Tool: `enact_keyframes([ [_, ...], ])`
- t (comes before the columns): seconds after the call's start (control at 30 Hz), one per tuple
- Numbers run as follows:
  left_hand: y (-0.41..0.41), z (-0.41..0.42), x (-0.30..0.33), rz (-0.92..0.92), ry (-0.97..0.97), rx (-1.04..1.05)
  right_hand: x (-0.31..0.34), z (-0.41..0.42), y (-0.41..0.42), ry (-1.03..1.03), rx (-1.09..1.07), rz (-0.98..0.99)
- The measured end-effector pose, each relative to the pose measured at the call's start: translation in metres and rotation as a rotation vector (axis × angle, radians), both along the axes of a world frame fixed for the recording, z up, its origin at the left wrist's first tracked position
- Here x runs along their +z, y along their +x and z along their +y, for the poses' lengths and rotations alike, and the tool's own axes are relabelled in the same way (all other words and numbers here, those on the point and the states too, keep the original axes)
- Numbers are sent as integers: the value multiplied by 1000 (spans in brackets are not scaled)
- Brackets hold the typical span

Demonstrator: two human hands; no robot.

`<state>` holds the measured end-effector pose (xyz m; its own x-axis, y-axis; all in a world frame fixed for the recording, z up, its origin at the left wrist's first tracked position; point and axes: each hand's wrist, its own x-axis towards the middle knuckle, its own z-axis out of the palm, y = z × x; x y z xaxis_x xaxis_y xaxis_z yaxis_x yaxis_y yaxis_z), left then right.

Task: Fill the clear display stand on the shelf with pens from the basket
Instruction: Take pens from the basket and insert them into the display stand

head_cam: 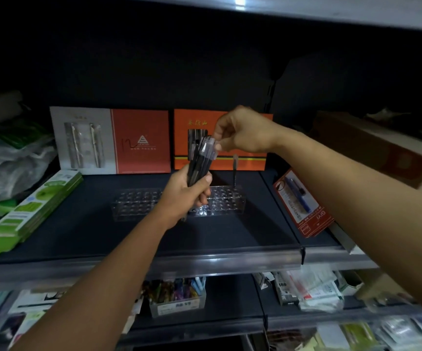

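Observation:
A clear display stand [139, 202] with rows of holes lies on the dark shelf, partly hidden behind my left hand. One pen [235, 171] stands upright in its right end. My left hand [182, 196] grips a bundle of black pens with clear caps [201, 158], held upright above the stand. My right hand [240, 131] pinches the capped top of one pen in that bundle. The basket is out of sight.
Red and orange gift boxes [140, 140] lean against the shelf's back. Green packs [35, 209] lie at the left, a red pen box [303, 206] at the right, a cardboard carton [382, 148] beyond it. Lower shelves hold a bin of coloured pens [177, 295].

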<state>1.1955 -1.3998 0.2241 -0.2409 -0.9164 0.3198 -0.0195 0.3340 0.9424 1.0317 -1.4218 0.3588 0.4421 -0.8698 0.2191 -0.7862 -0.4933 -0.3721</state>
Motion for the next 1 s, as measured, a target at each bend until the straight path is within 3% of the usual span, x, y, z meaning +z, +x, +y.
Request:
enact_keyframes([
  [0.33, 10, 3, -6, 71, 39, -31, 4, 8, 2, 184, -19, -132],
  [0.6, 20, 2, -18, -10, 53, 68, 18, 10, -13, 158, -120, -160],
  [1.0, 19, -2, -23, -379, -156, 227, 17, 10, -30, 25, -309, 62],
])
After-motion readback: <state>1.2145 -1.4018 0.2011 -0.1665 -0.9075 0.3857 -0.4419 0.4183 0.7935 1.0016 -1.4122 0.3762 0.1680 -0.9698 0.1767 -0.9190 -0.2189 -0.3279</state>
